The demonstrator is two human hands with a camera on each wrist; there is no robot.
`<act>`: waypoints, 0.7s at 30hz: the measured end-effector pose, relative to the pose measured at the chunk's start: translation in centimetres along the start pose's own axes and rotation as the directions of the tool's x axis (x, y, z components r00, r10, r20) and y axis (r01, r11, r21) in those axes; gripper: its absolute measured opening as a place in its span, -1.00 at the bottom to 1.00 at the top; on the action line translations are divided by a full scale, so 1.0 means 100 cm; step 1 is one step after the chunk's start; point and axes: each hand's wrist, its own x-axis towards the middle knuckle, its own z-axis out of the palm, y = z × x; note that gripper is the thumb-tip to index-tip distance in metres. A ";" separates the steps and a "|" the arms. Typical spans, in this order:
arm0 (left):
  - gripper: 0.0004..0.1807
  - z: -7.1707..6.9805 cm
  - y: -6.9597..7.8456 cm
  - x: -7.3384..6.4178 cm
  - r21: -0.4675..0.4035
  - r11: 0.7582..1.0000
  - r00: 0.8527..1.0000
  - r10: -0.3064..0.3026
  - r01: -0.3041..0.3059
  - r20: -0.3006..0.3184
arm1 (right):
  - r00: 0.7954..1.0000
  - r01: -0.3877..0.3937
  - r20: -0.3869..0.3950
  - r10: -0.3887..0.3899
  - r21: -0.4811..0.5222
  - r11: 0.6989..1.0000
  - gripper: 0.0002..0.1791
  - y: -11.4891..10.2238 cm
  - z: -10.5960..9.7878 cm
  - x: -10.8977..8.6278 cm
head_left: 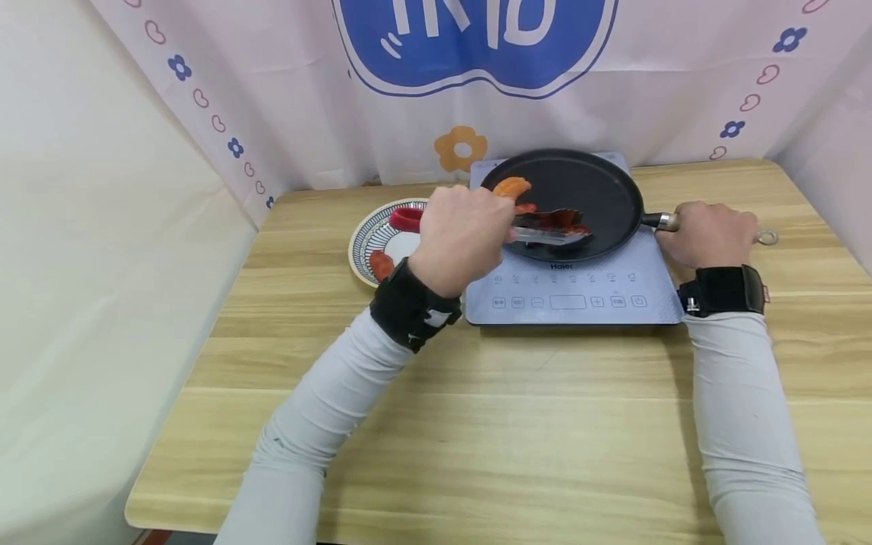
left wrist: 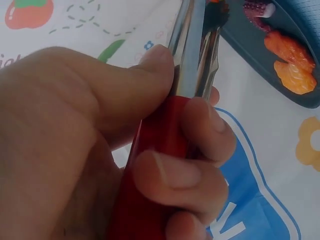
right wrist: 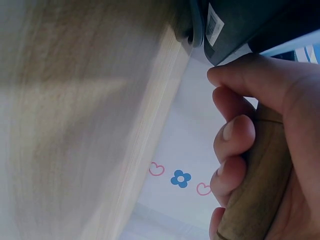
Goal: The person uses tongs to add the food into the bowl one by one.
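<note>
My left hand (head_left: 466, 238) grips the red handle (left wrist: 160, 155) of metal tongs (head_left: 548, 236), fingers curled round it. The tong tips reach low over the black frying pan (head_left: 599, 182). A dark red piece of food (head_left: 579, 229) is at the tips; whether they clasp it I cannot tell. Beside them in the pan lies an orange piece of food (head_left: 511, 187). The left wrist view also shows a purple tentacle piece (left wrist: 257, 15) there. My right hand (head_left: 711, 233) holds the pan's wooden handle (right wrist: 260, 175), with fingers wrapped round it.
Beneath the pan is a flat white induction cooker (head_left: 572, 291) with a button panel. A patterned plate (head_left: 359, 246) stands left of it, bearing a reddish piece of food (head_left: 381, 265), partly behind my left hand. A printed cloth (head_left: 300, 98) hangs behind the wooden table (head_left: 518, 439).
</note>
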 end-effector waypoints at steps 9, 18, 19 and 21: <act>-0.62 -0.002 0.002 -0.004 -0.036 0.999 0.999 0.016 -0.017 -0.028 | 1.000 -0.002 -0.002 0.002 -0.005 1.000 -0.59 0.000 -0.001 0.001; -0.62 0.001 0.004 0.003 -0.041 0.999 0.997 -0.001 -0.002 -0.074 | 1.000 -0.010 0.008 0.010 -0.002 1.000 -0.60 0.001 -0.002 0.001; -0.62 0.002 0.004 0.003 -0.045 0.999 0.998 -0.001 -0.002 -0.069 | 1.000 -0.010 0.007 0.010 0.000 1.000 -0.61 0.001 -0.002 0.001; -0.61 0.001 0.002 0.002 -0.053 0.999 0.999 -0.003 0.000 -0.048 | 1.000 -0.011 0.009 0.011 0.000 1.000 -0.62 0.001 -0.002 0.001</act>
